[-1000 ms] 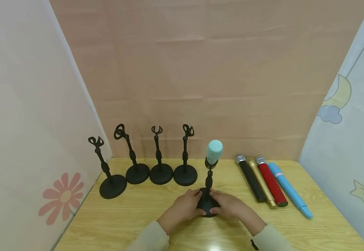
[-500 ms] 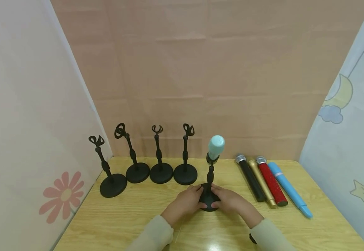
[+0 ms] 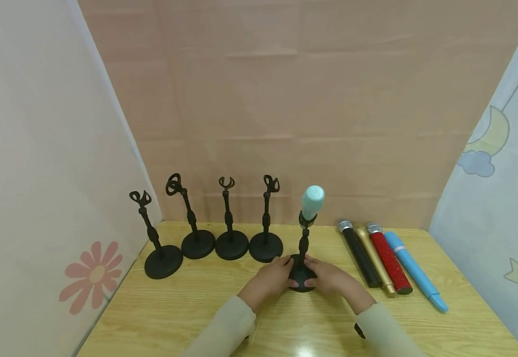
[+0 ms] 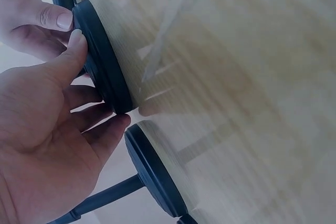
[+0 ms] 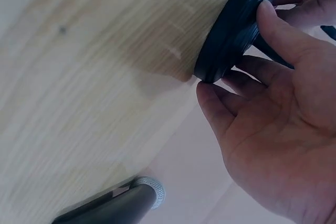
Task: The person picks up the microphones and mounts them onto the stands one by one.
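At the wooden table (image 3: 174, 317), hands (image 3: 269, 280) (image 3: 332, 280) grip a black stand (image 3: 303, 248).

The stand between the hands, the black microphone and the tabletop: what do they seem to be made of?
The stand looks like satin black plastic or painted metal; its base shows soft highlights. The black microphone has a smooth, dark body, perhaps plastic, and silvery, textured head suggesting metal mesh. The tabletop seems wood or wood-look laminate: streaky grain, glossy glare.
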A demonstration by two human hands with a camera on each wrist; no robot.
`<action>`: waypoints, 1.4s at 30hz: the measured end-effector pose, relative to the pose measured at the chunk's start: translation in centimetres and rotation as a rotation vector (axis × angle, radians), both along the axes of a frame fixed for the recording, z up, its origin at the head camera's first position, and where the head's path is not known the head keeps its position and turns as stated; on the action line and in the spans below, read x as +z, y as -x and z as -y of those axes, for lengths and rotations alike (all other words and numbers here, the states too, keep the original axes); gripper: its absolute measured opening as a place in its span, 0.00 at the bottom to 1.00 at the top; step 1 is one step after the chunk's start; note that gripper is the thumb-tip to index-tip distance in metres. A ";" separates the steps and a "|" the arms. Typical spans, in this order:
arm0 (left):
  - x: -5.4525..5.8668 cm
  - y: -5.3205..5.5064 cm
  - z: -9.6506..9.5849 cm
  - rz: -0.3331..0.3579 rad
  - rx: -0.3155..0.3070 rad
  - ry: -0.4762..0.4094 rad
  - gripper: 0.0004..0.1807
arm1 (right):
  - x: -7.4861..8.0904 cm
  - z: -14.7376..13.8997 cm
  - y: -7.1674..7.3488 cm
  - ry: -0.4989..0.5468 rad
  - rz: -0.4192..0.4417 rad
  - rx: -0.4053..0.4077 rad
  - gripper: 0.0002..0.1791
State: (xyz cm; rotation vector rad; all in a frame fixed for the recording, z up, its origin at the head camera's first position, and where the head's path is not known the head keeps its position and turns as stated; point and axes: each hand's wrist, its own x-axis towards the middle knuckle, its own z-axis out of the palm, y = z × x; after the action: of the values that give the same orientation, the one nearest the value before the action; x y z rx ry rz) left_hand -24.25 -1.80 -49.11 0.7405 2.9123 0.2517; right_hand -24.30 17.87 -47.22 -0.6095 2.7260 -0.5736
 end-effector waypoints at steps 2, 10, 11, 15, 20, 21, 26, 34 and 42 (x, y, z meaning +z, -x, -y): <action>-0.1 0.4 -0.2 0.003 -0.002 0.008 0.40 | 0.0 -0.2 0.3 0.007 0.008 0.004 0.35; 0.4 1.1 -0.6 0.004 -0.024 0.011 0.39 | -0.2 -0.6 1.3 0.006 0.035 -0.005 0.37; 0.4 1.1 -0.6 0.000 -0.025 0.008 0.39 | -0.2 -0.7 1.4 0.009 0.036 -0.011 0.37; 0.2 1.5 -0.9 -0.011 -0.020 0.011 0.39 | -0.4 -0.8 1.9 0.022 0.040 -0.038 0.38; 0.1 2.1 -1.2 -0.011 0.003 0.033 0.40 | -0.5 -0.9 2.5 0.027 0.036 -0.043 0.38; 0.1 2.2 -1.3 -0.008 0.006 0.036 0.40 | -0.5 -0.9 2.6 0.030 0.038 -0.049 0.38; 0.2 2.7 -1.8 -0.004 0.027 0.035 0.40 | -0.5 -1.0 2.9 0.044 0.013 -0.079 0.36; 0.4 3.6 -2.5 -0.023 0.047 0.060 0.40 | -0.8 -1.2 3.5 0.072 -0.027 -0.097 0.35; 0.2 4.8 -3.0 -0.025 0.044 0.133 0.39 | -1.0 -1.3 4.4 0.051 -0.032 -0.082 0.36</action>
State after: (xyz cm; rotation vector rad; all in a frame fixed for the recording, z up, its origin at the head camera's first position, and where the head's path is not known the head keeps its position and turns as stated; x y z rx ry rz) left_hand -29.06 1.25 -48.94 0.6642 2.9365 0.0519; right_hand -28.74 19.19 -48.20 -0.5257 2.7846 -0.6610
